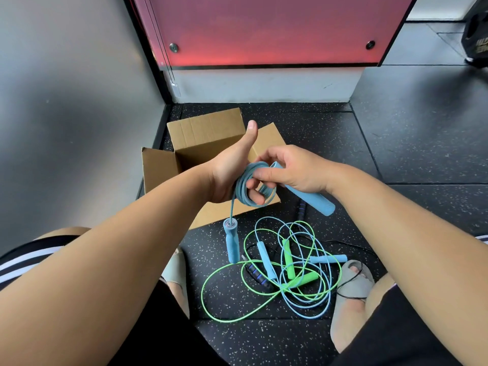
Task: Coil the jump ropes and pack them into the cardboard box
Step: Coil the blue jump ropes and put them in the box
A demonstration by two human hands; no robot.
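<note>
A light blue jump rope coil [244,184] is wound around the fingers of my left hand [232,167], whose thumb points up. My right hand [287,169] grips that rope's upper blue handle [314,200] and touches the coil. The other blue handle [231,240] hangs below the coil on a short length of rope. An open cardboard box [200,138] stands on the floor right behind my hands. On the floor in front lies a tangle of green rope [224,278], light blue rope [303,302] and a black rope handle [257,277].
A grey wall runs along the left and a red panel [264,30] stands behind the box. My feet in grey sandals [348,291] flank the tangle. A black weight [475,40] sits at the far right. Speckled black mat covers the floor.
</note>
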